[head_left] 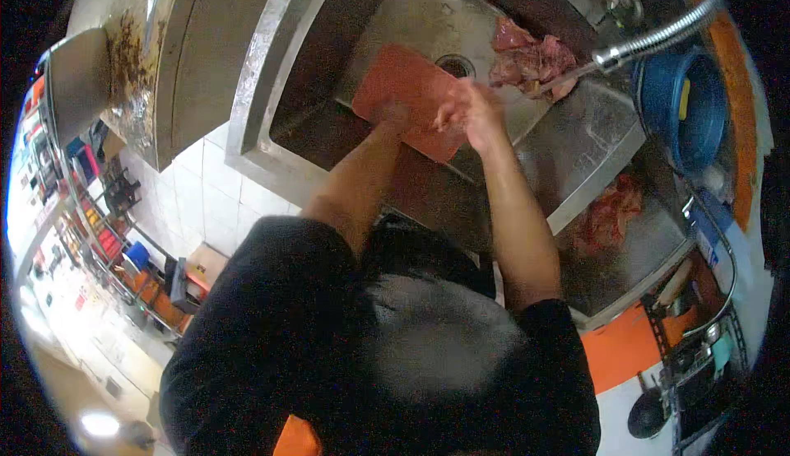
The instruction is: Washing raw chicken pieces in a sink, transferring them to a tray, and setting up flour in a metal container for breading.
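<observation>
One rectangular, flat red board (387,77) is seen, lying within the left of two basins of a grey metal sink (247,118); whether it rests flat or is partly lifted cannot be told. Two heaps of raw pink-red meat are counted: one upper heap (535,57) beside the round dark drain (454,66) in the left basin, and one lower heap (609,217) in the right basin, beyond the metal divider (609,155). One ribbed silver hose (658,36) is hung over the upper right, near one round blue plastic tub (701,123), in which one yellow block (685,99) is seen. On the small goods at the far left (99,234), any labels are too small and bright to be read. Both bare forearms are extended forward from black sleeves and angled toward each other. The left hand (393,116) is set against the board, its fingers blurred; how far they are closed cannot be told. The right hand (475,114) is held at the board's right edge, fingers loosely curled; whether anything is gripped cannot be told.
</observation>
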{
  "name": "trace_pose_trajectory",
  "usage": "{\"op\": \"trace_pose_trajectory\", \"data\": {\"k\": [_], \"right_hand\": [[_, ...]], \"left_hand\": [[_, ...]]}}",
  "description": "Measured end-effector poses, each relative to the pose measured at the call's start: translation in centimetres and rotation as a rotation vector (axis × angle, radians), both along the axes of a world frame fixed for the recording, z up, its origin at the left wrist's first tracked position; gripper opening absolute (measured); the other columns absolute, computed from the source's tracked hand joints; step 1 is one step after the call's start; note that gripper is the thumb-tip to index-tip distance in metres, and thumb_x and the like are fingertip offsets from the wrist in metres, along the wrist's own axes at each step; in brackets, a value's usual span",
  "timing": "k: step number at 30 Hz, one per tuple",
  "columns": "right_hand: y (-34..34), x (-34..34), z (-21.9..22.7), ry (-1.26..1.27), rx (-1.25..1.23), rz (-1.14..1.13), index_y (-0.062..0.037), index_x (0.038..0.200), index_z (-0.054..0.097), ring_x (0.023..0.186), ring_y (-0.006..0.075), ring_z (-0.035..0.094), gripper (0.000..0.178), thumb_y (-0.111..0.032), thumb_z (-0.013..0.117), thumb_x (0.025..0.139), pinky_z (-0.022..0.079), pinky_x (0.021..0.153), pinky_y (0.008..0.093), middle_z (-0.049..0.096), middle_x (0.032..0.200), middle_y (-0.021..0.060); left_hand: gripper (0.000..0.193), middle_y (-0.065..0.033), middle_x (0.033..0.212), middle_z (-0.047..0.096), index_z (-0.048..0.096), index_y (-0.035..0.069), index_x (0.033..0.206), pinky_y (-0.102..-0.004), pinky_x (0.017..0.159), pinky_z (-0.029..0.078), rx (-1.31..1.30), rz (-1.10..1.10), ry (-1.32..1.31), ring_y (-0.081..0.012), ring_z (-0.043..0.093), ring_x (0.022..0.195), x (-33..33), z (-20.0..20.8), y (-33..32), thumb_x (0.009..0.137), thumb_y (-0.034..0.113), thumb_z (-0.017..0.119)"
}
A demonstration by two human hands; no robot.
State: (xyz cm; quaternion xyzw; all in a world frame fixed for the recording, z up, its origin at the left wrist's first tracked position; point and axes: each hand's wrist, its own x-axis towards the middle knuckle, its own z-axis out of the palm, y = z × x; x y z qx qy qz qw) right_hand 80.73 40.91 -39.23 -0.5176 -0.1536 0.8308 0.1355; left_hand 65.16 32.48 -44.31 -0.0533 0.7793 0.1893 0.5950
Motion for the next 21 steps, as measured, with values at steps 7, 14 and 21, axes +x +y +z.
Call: {"op": "trace_pose_trajectory", "data": {"k": [7,14,21], "right_hand": [[-4.2,-0.1,-10.2,-0.499,0.408,0.593,-0.0035,0.126,0.042,0.108,0.0267,0.049,0.05,-0.024,0.057,0.083,0.038,0.092,0.0378,0.049,0.123,0.0145],[-5.8,-0.5,-11.8,-0.716,0.575,0.817,-0.0042,0.125,0.043,0.115,0.0349,0.043,0.048,-0.026,0.055,0.084,0.035,0.096,0.0451,0.047,0.124,0.0191],[-7.9,-6.6,-3.6,-0.87,1.135,1.173,-0.0127,0.119,0.05,0.101,0.039,0.046,0.041,-0.032,0.055,0.083,0.037,0.09,0.0496,0.049,0.111,0.0174]], "left_hand": [[0.045,-0.0173,0.106,0.06,0.057,0.003,0.11,-0.0369,0.084,0.043,0.083,-0.121,-0.062,-0.0246,0.056,0.1,-2.9,2.3,3.2,0.091,0.04,0.039],[0.045,-0.0189,0.102,0.06,0.058,0.001,0.105,-0.039,0.08,0.045,0.094,-0.238,-0.086,-0.0273,0.058,0.096,-8.3,4.1,1.5,0.088,0.04,0.043],[0.046,-0.0205,0.098,0.061,0.059,-0.001,0.1,-0.0411,0.077,0.046,0.014,-0.422,-0.11,-0.03,0.059,0.092,-12.6,3.8,2.1,0.085,0.04,0.046]]}}
